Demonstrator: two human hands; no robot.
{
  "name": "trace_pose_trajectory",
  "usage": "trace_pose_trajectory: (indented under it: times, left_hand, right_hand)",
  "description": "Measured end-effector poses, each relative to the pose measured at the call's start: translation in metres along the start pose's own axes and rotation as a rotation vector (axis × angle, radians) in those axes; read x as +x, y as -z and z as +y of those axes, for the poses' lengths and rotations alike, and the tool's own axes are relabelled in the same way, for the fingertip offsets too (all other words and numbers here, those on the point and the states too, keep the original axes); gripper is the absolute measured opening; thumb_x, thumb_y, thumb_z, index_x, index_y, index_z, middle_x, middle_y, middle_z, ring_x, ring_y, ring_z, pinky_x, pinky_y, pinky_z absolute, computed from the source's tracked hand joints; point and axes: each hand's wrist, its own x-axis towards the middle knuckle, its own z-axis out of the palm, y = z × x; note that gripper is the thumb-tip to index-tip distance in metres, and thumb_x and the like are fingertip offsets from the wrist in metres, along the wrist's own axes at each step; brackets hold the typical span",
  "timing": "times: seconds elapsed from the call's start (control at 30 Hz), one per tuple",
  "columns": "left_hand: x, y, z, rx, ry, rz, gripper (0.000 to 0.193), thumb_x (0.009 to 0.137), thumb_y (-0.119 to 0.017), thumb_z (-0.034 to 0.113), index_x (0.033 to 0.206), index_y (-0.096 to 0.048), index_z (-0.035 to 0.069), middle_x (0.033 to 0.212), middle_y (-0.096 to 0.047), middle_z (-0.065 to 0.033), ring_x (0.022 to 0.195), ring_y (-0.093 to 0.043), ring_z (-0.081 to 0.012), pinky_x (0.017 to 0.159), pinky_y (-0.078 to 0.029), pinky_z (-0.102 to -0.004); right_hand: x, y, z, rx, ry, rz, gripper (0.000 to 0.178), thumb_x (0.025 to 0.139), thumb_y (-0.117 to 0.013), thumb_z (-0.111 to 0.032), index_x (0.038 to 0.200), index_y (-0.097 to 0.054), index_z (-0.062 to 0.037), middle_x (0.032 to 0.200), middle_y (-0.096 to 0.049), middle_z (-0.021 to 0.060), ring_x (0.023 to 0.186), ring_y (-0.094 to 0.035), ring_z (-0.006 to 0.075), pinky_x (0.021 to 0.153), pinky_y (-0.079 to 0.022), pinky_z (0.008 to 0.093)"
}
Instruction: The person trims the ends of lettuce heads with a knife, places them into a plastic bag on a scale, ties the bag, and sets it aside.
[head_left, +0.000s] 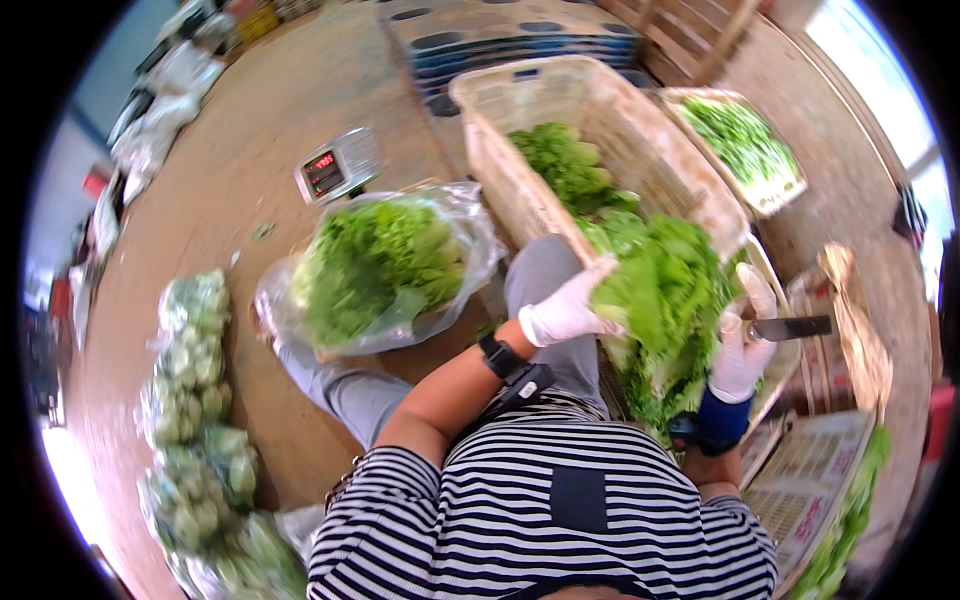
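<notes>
My left hand (575,305), in a white glove, grips a head of green leaf lettuce (665,285) from its left side. The lettuce is over the near end of a large cream plastic crate (520,190), which has more lettuce (565,165) inside. In my right hand (742,350), also gloved, is a knife (795,328) whose dark broad blade points right, away from the lettuce. The right fingers are closed near the blade; the handle is mostly hidden. More leafy lettuce (660,385) lies below, between my hands.
An open clear plastic bag (485,235) full of lettuce stands left of my knees. Beyond it is a digital scale (345,165). Bagged green vegetables (190,400) line the floor at far left. A smaller crate (785,195) of greens and stacked blue-edged boards (520,50) stand farther back.
</notes>
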Motion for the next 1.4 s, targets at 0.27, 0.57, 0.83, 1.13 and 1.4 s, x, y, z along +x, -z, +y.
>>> trace_pose_trajectory:
  times: [0.27, 0.57, 0.83, 1.13, 1.4]
  left_hand:
    - [-0.014, 0.019, 0.028, 0.113, -0.317, 0.190, 0.093, 0.059, -0.079, 0.017, 0.136, -0.027, 0.003, 0.133, -0.036, -0.0145, 0.122, -0.035, -0.0291, 0.105, -0.025, -0.0334]
    - [-0.029, 0.033, 0.021, -0.140, -0.054, 0.071, 0.089, 0.060, -0.077, 0.012, 0.134, -0.029, 0.001, 0.133, -0.035, -0.0128, 0.124, -0.031, -0.0242, 0.105, -0.025, -0.0332]
    - [-0.058, 0.036, -0.008, -1.046, 0.188, 0.004, 0.078, 0.059, -0.078, 0.009, 0.127, -0.040, 0.005, 0.120, -0.051, -0.0070, 0.108, -0.050, -0.0199, 0.091, -0.043, -0.0347]
    - [-0.070, 0.046, -0.012, -1.090, 0.386, -0.019, 0.082, 0.055, -0.077, 0.014, 0.127, -0.040, 0.003, 0.120, -0.051, -0.0092, 0.107, -0.051, -0.0237, 0.091, -0.044, -0.0349]
    - [-0.074, 0.037, -0.045, -1.325, 0.599, -0.089, 0.070, 0.065, -0.069, 0.025, 0.125, -0.042, 0.001, 0.118, -0.053, -0.0137, 0.106, -0.052, -0.0282, 0.093, -0.042, -0.0399]
  right_hand:
    - [0.008, -0.004, 0.003, -0.084, -0.480, -0.385, 0.041, 0.083, -0.063, -0.015, 0.118, -0.050, 0.0020, 0.090, -0.054, -0.0012, 0.070, -0.041, 0.0038, 0.064, -0.038, 0.0174]
    - [0.009, -0.021, -0.002, -0.104, -0.470, -0.369, 0.033, 0.082, -0.060, -0.007, 0.113, -0.053, -0.0001, 0.083, -0.054, -0.0029, 0.071, -0.048, 0.0043, 0.063, -0.041, 0.0188]
    - [0.007, -0.035, -0.014, 0.117, -0.411, -0.375, 0.028, 0.079, -0.061, -0.002, 0.107, -0.059, -0.0030, 0.094, -0.062, 0.0012, 0.084, -0.055, 0.0078, 0.077, -0.044, 0.0234]
    - [0.043, -0.048, -0.035, -0.197, 0.095, -0.656, 0.042, 0.073, -0.069, -0.014, 0.113, -0.058, -0.0180, 0.118, -0.052, 0.0056, 0.080, -0.060, 0.0162, 0.072, -0.048, 0.0279]
    - [0.047, -0.069, 0.020, -0.521, 0.198, -0.665, 0.023, 0.069, -0.067, -0.022, 0.090, -0.062, -0.0134, 0.081, -0.058, 0.0034, 0.071, -0.058, 0.0256, 0.063, -0.047, 0.0324]
